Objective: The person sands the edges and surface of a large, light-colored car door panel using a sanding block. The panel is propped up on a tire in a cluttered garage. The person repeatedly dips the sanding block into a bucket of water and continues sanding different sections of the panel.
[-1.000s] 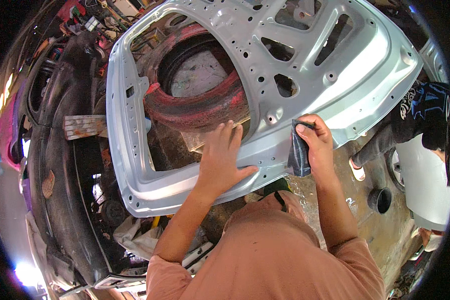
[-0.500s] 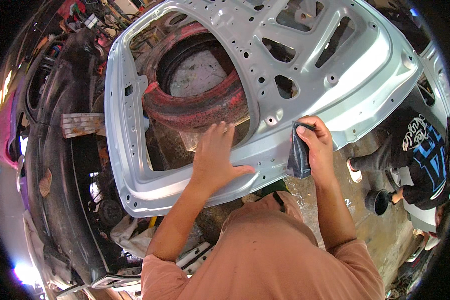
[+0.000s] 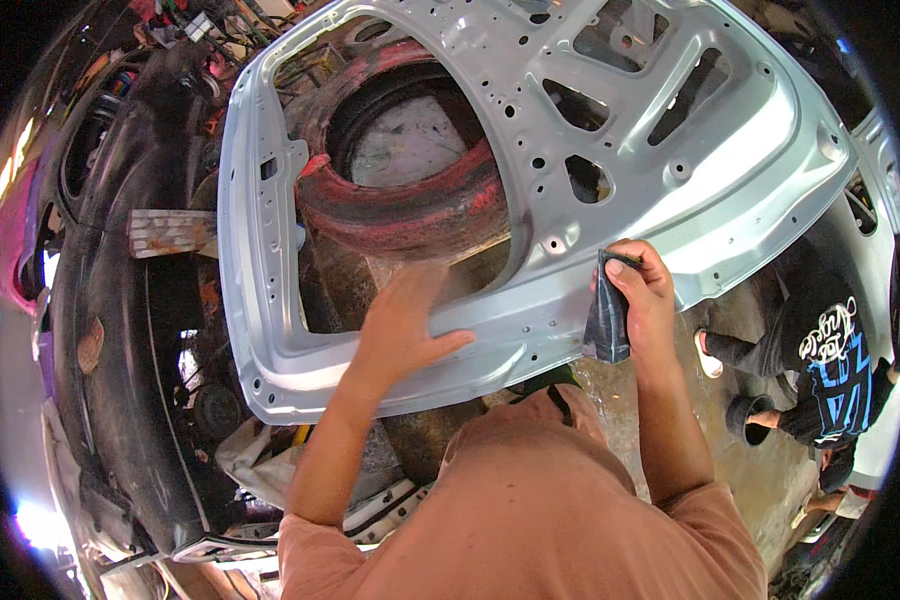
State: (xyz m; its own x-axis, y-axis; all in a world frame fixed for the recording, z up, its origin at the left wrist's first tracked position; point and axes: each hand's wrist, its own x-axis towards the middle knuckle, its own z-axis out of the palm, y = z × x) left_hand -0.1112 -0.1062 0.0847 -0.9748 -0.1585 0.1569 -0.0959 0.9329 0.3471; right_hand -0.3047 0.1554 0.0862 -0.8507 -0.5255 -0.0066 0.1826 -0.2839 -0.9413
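A silver-grey car door shell (image 3: pixel 470 330), bare metal-like and full of holes, lies flat in front of me. My left hand (image 3: pixel 402 325) is over the near strip below its window opening, fingers together and pointing away, thumb spread out. Its fingertips are blurred, and I cannot tell whether the palm touches the metal. At the near edge further right, my right hand (image 3: pixel 646 300) pinches a folded sheet of dark sandpaper (image 3: pixel 607 310) between thumb and fingers. The sheet hangs down in a wedge over the door's edge.
Through the window opening shows a red-stained tyre (image 3: pixel 410 215) beneath the door. A black bumper-like car part (image 3: pixel 120 330) stands along the left. On the right, a person in dark clothes (image 3: pixel 830 370) reaches to a black bucket (image 3: pixel 748 420) on the wet floor.
My left hand has slid left along the door's near strip. My right hand keeps its pinch on the sandpaper. At the right, the other person has leaned lower, hand at the bucket.
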